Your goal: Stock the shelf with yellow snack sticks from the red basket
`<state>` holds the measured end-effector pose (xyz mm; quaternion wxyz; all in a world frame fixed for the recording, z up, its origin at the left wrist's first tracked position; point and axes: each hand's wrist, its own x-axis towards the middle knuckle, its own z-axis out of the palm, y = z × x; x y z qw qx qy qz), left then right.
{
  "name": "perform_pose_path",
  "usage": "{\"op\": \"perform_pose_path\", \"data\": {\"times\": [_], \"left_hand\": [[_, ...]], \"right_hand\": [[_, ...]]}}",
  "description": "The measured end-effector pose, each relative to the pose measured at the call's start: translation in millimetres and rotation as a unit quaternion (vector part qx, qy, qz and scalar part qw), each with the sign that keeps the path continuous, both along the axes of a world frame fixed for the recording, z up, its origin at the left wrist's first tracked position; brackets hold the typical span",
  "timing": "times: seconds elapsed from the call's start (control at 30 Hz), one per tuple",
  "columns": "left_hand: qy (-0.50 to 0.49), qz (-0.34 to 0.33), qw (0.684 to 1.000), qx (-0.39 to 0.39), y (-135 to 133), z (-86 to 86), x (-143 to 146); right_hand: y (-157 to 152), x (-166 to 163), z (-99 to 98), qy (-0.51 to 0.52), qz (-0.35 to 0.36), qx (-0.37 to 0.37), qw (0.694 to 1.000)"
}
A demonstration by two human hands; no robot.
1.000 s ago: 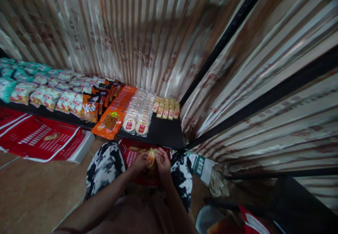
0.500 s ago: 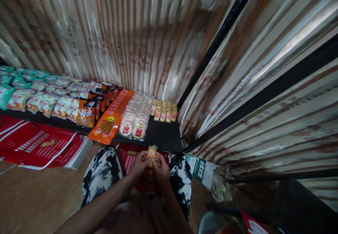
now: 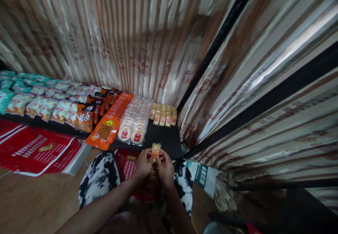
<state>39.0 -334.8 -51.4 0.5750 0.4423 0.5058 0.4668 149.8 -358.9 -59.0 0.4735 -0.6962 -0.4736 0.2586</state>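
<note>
Between the fingers of my left hand [image 3: 144, 162] and my right hand [image 3: 165, 167] is a small yellow wrapped snack pack [image 3: 155, 150], pinched upright from both sides. Its printed front faces me. Both hands are closed on it just in front of the black shelf [image 3: 163, 137]. Similar yellow snack packs [image 3: 165, 116] stand in rows at the shelf's right back corner. Left of them lie clear packs of round white crackers [image 3: 131, 130]. Under my hands, between my knees, a red basket [image 3: 129, 168] is partly hidden by my forearms.
Further left on the shelf are an orange bag of stick snacks [image 3: 105, 131], black-orange bags [image 3: 85, 117], white bags [image 3: 63, 110] and green bags [image 3: 5, 98]. A second red basket [image 3: 50, 160] sits at the lower left. Dark posts [image 3: 211, 61] and striped sheeting [image 3: 148, 33] close off the back and right.
My hands and the snack pack have shifted slightly to the right, the pack still held by both. The whole view has tilted a little; shelf goods stay in place.
</note>
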Motion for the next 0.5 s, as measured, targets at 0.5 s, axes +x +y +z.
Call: {"op": "perform_pose_path", "data": {"times": [0.5], "left_hand": [[0.073, 0.026, 0.997, 0.018, 46.6, 8.5, 25.5]], "right_hand": [[56.2, -0.8, -8.8, 0.063, -0.018, 0.03, 0.997]]}}
